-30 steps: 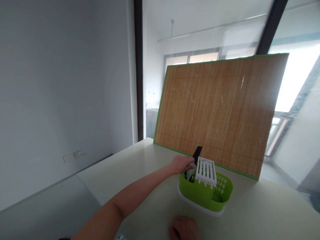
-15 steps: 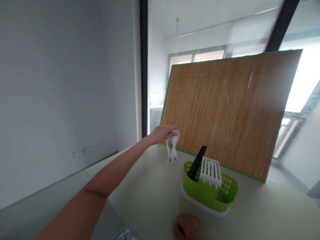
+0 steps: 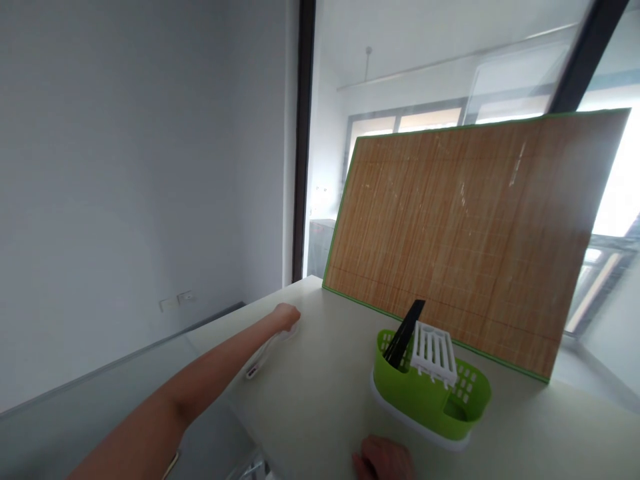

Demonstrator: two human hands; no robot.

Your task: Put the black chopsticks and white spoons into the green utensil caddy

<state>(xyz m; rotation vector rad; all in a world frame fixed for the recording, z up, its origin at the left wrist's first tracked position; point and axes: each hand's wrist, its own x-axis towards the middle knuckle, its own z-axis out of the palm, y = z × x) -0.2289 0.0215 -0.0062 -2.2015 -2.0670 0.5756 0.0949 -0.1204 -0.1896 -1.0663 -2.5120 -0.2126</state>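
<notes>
My left hand (image 3: 288, 317) reaches far out over the left part of the white table, its fingers closed on a bunch of white spoons (image 3: 265, 353). The handles point down and left toward me, low at the tabletop; my hand and forearm hide part of them. My right hand (image 3: 385, 459) rests at the table's near edge with curled fingers and nothing seen in it. Beyond it and to the right stands a green basket (image 3: 425, 400) with a white base. Black chopsticks or similar flat sticks (image 3: 404, 335) lean in its left compartment, beside a white slotted rack (image 3: 434, 353).
A bamboo-patterned board (image 3: 460, 247) with green edging leans against the glass behind the basket. The white table (image 3: 320, 393) runs along a grey wall with a socket plate (image 3: 186, 297) on the left. A shiny transparent item (image 3: 253, 467) shows below the near edge.
My left hand has moved left, down and nearer with the white spoons, from in front of the board to low over the tabletop. My right hand stays at the near edge. The view has shifted slightly.
</notes>
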